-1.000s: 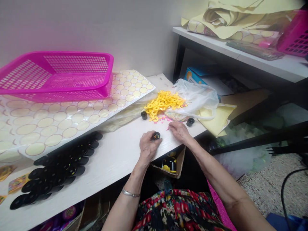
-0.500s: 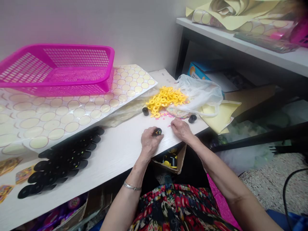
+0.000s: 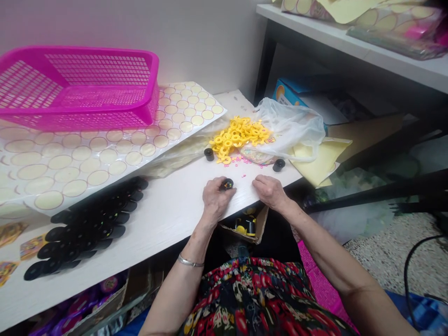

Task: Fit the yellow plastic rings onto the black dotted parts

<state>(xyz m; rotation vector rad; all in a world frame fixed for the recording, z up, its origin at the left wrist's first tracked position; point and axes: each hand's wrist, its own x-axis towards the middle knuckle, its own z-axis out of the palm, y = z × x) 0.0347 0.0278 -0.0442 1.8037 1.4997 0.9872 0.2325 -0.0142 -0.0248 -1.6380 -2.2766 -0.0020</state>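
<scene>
My left hand (image 3: 217,199) is closed around a small black plastic cup (image 3: 227,184), its mouth tipped towards me with small yellow and coloured bits inside. To its right, my right hand (image 3: 270,190) rests near the table with fingers pinched; whatever they hold, if anything, is hidden. A tiny pink bead (image 3: 244,176) lies between the two hands, and more pink beads (image 3: 239,160) are scattered behind. Farther back sits a heap of yellow plastic ring pieces (image 3: 238,136). One black cup (image 3: 209,154) stands left of the heap, and another black cup (image 3: 279,165) sits tilted at the right.
A pink basket (image 3: 105,119) stands on sheets of round stickers (image 3: 94,158) at the left. Rows of black pieces (image 3: 87,224) lie in front of them. A clear plastic bag (image 3: 290,126) is behind the heap. Below the table edge is a cardboard box (image 3: 259,226).
My right hand has drawn slightly right, away from the loose pink bead on the table. My left hand still holds the black cup. The view has shifted slightly.
</scene>
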